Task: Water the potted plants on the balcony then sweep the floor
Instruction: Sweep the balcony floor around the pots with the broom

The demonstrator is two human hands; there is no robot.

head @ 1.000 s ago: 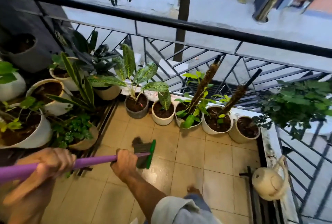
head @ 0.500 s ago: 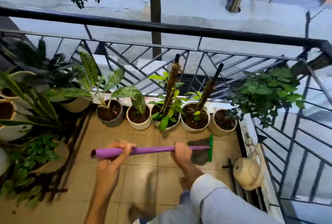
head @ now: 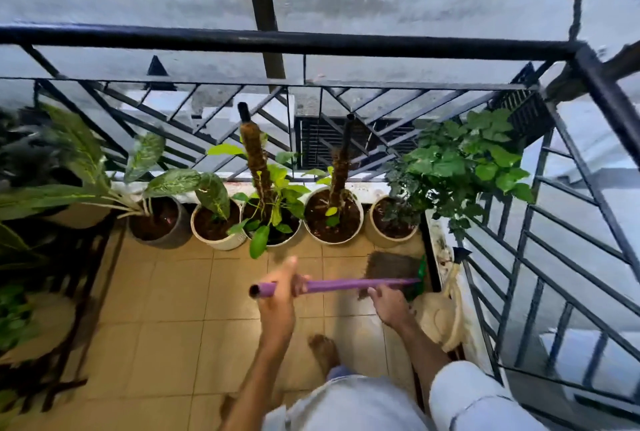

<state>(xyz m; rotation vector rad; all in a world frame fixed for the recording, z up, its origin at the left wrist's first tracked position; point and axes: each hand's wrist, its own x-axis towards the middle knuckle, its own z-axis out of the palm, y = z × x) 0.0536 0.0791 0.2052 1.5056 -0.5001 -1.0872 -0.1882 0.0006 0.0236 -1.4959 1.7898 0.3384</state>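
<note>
We have the broom [head: 346, 284] in both hands and we are on the sweeping half of the job. Our left hand [head: 282, 288] is wrapped round the purple handle near its open butt end, fingers curled over the top. Our right hand [head: 389, 304] is curled round the shaft much nearer the head, gripping from below. That wide split looks deliberate: the left steers the end, the right drives the stroke.

The handle lies almost level, pointing to three o'clock, so the green head and dark bristles [head: 393, 262] reach the right-hand corner of the tiled floor [head: 166, 309]. The bristles sit at about two o'clock from our hands, just beside the low kerb under the railing [head: 284, 41] and near the rightmost pot [head: 381, 235]. We judge the corner gets attention because dirt gathers where kerb and pots meet.

The pots run in a row at twelve o'clock, tight against the front edge, which keeps the middle tiles open for the broom. Their soil looks dark, perhaps wet, though we cannot be sure.

At four o'clock the cream watering can [head: 440, 320] rests against the side kerb, partly behind our right forearm, parked out of the sweep path. More plants crowd a stand at nine o'clock. Our bare foot [head: 323, 349] stands on the tiles at six o'clock.
</note>
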